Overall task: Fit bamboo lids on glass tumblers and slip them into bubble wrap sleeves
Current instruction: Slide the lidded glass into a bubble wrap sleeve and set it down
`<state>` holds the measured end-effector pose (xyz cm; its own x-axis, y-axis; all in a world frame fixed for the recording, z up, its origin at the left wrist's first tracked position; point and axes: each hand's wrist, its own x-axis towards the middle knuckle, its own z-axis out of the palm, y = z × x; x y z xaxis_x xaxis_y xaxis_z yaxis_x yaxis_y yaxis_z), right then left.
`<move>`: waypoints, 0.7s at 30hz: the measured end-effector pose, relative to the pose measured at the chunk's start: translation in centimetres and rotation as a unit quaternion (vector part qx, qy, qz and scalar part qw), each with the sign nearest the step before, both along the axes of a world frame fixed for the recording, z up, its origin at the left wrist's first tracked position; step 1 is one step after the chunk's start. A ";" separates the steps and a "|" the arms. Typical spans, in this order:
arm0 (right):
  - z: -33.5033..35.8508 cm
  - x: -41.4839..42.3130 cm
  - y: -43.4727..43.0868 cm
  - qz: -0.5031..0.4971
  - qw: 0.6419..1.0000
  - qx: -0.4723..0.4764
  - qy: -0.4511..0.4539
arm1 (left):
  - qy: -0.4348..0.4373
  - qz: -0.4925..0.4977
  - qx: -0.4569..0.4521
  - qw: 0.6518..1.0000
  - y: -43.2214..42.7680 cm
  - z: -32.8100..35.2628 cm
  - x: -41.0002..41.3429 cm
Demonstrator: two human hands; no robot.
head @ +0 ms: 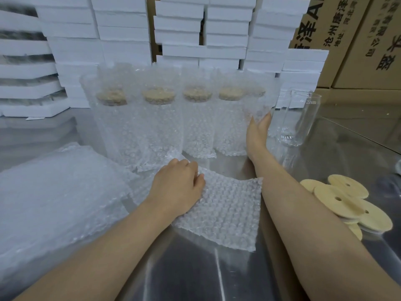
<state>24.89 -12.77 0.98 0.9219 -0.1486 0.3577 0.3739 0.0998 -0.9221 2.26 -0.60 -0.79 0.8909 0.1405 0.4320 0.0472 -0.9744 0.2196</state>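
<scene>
Reaching forward, the right hand (258, 131) lays straight, close-set fingers against the rightmost wrapped tumbler (256, 101), last of five lidded glass tumblers in clear bubble wrap sleeves standing in a row on the shiny metal table (195, 268). The left hand (180, 185) grips with curled fingers a flat, empty bubble wrap sleeve (223, 213) lying before that row. Two bare clear glass tumblers (300, 118) stand just right of it; at least five round pale bamboo lids (338, 198) lie piled nearer.
</scene>
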 end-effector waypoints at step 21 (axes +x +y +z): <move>-0.5 0.5 -5.2 -0.287 0.954 0.017 0.085 | 0.003 -0.013 -0.038 0.999 0.4 0.0 -0.5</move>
